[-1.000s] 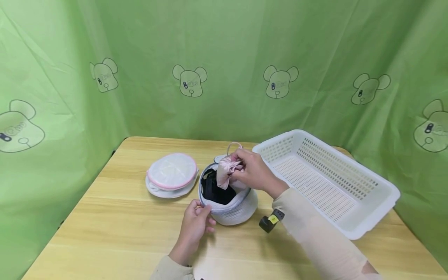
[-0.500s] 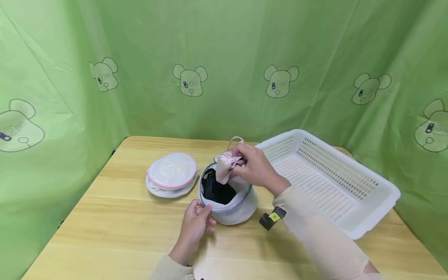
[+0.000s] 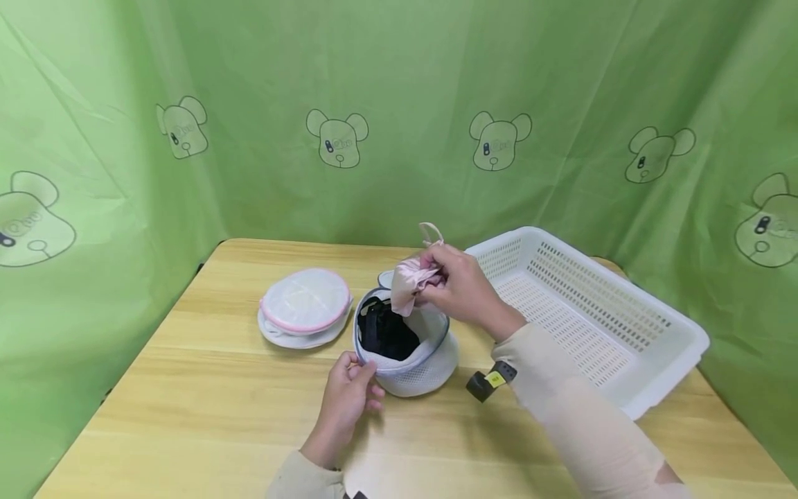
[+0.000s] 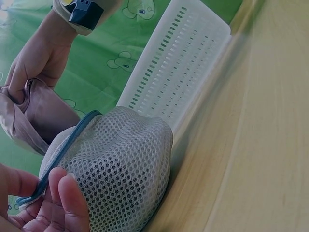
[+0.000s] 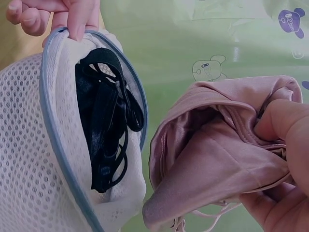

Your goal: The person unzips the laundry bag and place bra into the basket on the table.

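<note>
A white mesh laundry bag [image 3: 424, 378] with a blue-grey zip edge stands unzipped on the table, its mouth facing up. My left hand [image 3: 349, 391] pinches the near left rim of this bag between thumb and fingers. Inside lies a black strappy garment [image 5: 101, 121], probably a bra, partly hidden by the mesh wall. Above the mouth, my right hand [image 3: 464, 284] grips a crumpled pink satin bra [image 5: 217, 154]. Its thin straps dangle below in the right wrist view, and a loop sticks up in the head view. The bra appears apart from the black garment.
A large white slotted plastic basket [image 3: 673, 346] stands at the right, behind my right forearm. Left of the bag lie flat white mesh bags [image 3: 305, 301], the top one pink-edged. A green curtain [image 3: 411, 201] hangs behind the wooden table [image 3: 206, 409].
My right hand has lifted the pink bra up and slightly right, and more of the black garment shows. The left hand keeps its hold on the bag's rim.
</note>
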Tool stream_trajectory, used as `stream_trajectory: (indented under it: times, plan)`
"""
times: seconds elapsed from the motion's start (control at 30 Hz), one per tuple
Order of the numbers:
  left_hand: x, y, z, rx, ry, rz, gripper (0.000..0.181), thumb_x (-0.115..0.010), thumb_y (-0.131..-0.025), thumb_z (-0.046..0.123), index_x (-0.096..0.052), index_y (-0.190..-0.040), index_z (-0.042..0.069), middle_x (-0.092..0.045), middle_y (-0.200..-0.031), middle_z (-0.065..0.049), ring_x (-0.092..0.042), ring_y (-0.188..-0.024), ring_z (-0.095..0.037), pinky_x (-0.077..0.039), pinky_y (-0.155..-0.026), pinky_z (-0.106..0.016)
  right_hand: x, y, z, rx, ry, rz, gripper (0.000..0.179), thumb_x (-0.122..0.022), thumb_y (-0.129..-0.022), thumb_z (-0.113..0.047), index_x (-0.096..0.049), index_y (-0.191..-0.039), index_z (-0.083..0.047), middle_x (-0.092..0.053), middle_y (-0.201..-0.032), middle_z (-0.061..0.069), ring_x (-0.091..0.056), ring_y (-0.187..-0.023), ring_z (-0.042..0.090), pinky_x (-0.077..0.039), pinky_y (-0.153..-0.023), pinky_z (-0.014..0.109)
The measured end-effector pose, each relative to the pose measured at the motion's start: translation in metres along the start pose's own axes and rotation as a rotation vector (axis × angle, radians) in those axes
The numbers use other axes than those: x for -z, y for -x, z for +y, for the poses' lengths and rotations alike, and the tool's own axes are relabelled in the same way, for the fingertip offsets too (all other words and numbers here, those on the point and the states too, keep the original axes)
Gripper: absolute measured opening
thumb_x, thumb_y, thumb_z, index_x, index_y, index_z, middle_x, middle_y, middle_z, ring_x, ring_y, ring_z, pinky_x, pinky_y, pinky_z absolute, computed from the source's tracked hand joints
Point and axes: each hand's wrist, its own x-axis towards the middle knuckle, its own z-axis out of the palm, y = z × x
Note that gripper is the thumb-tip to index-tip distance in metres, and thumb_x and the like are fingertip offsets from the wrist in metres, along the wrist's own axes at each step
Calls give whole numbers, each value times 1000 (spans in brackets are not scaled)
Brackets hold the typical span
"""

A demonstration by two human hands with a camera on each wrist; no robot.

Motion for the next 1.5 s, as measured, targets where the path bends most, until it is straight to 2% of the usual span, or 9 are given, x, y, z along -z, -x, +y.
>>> stream_trajectory:
  times: [0.57,0.87,1.27,1.5]
  plan:
    - [1,1,1,0,5,-7,10,-54,-98,9,-45,-101,2,-58,-79,-7,-58,-61,-14,-53,-50,-26,11,2,6,6,53,58,26,-77,-71,-1,-58,-88,-5,-60,-86,7,-50,-71,18,-44,-59,29]
    - [0,0,-1,-15,21,-4,10,-54,-97,7,-46,-101,1,-58,-78,-4,-58,-59,-12,-53,-48,-25,13,7,13,2,59,127,29,-79,-67,-1,-58,-87,-5,-57,-83,8,-51,-72,19,-44,-59,29]
    - [0,0,-3,-11,0,-1,10,-54,-97,7,-46,-100,1,-58,-79,-4,-58,-59,-13,-53,-49,-25,25,14,24,-63,84,200,30,-79,-67,3,-56,-86,-2,-58,-82,10,-52,-72,19,-45,-58,23]
    - [1,-1,-2,-10,4,-4,10,-54,-97,7,-46,-100,1,-57,-80,-6,-58,-60,-13,-53,-49,-26,33,15,29,-87,99,206,30,-79,-68,3,-56,-87,-1,-60,-86,12,-54,-74,22,-47,-60,24]
